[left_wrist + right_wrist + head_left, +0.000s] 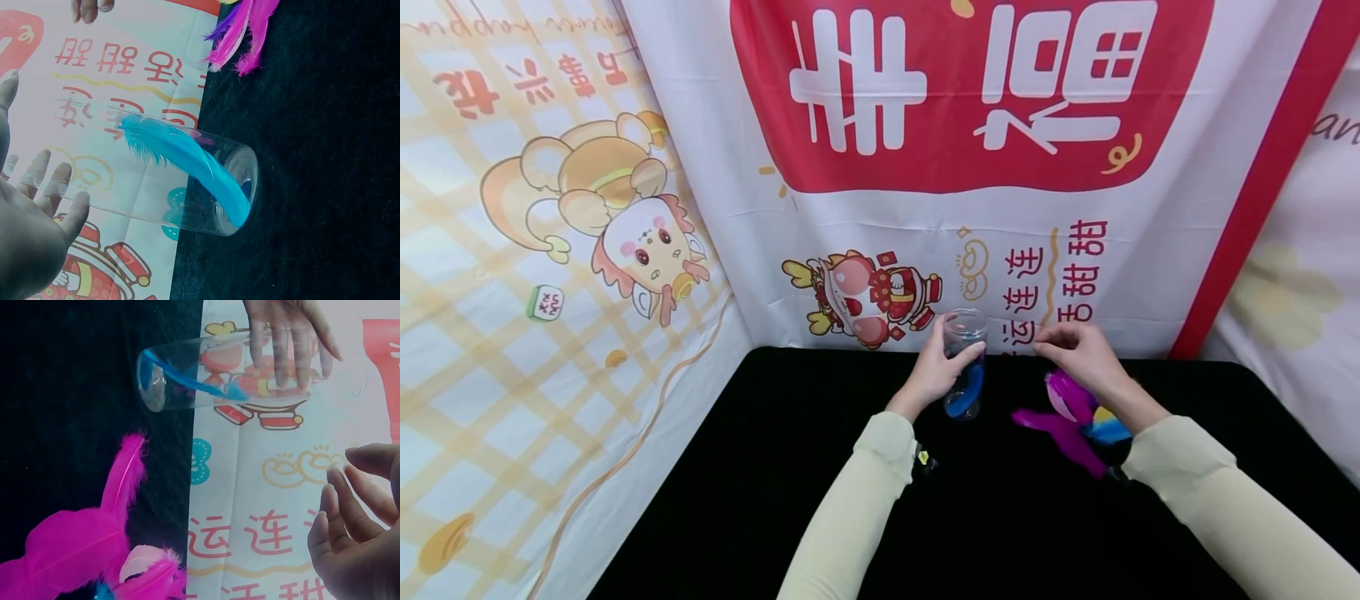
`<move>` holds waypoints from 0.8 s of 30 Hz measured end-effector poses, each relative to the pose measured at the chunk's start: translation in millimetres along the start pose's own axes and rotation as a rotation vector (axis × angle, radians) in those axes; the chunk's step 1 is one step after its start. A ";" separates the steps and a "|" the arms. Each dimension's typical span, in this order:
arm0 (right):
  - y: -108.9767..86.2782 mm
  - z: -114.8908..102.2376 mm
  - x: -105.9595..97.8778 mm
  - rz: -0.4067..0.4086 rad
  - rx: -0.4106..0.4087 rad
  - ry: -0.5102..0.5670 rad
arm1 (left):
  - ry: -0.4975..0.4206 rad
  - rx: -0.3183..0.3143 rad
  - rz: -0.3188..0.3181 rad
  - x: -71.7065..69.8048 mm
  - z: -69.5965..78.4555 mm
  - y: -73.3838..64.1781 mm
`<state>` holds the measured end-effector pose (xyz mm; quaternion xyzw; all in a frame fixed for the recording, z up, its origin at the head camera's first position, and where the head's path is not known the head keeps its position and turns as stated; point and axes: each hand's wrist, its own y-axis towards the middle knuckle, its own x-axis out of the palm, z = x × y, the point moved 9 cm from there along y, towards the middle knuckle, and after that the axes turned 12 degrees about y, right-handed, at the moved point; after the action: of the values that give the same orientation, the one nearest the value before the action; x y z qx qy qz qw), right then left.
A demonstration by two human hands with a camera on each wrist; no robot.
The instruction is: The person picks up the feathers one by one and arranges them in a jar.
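My left hand (938, 367) grips the upper part of a tall clear cup (966, 327), thumb on one side and fingers round the other. Inside the cup a blue feather (187, 161) leans, its lower end at the cup's base. My right hand (1081, 354) is raised to the right of the cup, apart from it. In the right wrist view its fingers are loosely bent, with nothing visible between thumb and fingertips. On the table below it lies a loose pile of magenta feathers (1067, 433), with a pale pink feather (142, 559) and a yellow-and-blue part (1105, 427) among them.
A black cloth-covered table (1000, 525) spreads out under both hands. Just behind the cup hangs a white and red printed banner (880, 212), close to the table's back edge. A patterned cloth (572, 333) stands along the left side.
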<state>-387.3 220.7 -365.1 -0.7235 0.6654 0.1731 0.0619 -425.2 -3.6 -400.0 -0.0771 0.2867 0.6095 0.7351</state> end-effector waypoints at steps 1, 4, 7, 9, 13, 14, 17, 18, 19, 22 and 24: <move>-0.3 2.0 -0.9 0.000 0.003 -0.002 | 0.002 -0.001 0.000 0.0 0.0 -0.1; -1.0 7.1 -3.5 0.003 0.002 -0.012 | -0.004 0.003 0.002 -0.1 0.1 -0.1; -2.2 11.1 -6.4 0.013 -0.010 -0.018 | -0.016 0.011 0.003 0.0 0.4 0.2; -3.3 13.8 -8.2 0.024 -0.015 -0.018 | -0.018 0.013 0.002 0.1 0.4 0.3; -6.1 19.3 -11.1 0.042 -0.014 -0.034 | -0.008 0.008 0.000 0.2 0.2 -0.8; -6.9 20.5 -11.7 0.044 -0.010 -0.038 | -0.004 0.007 -0.001 0.2 0.1 -1.1; -8.9 23.5 -13.9 0.049 0.002 -0.054 | 0.000 0.005 -0.002 0.2 -0.1 -1.2; -9.3 24.3 -14.8 0.051 0.005 -0.060 | 0.000 0.004 -0.002 0.1 -0.4 -1.1; -9.8 24.8 -15.6 0.053 0.009 -0.066 | 0.001 0.002 -0.001 0.0 -0.5 -0.9; -10.3 26.5 -17.7 0.058 0.018 -0.075 | 0.004 0.001 0.000 -0.5 -0.7 -0.7; -10.3 27.7 -18.7 0.059 0.022 -0.078 | -0.003 0.005 0.000 -0.6 -0.2 -0.4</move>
<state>-382.9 248.2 -386.2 -0.6957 0.6853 0.1955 0.0905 -425.0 -4.3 -400.0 -0.0743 0.2872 0.6087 0.7359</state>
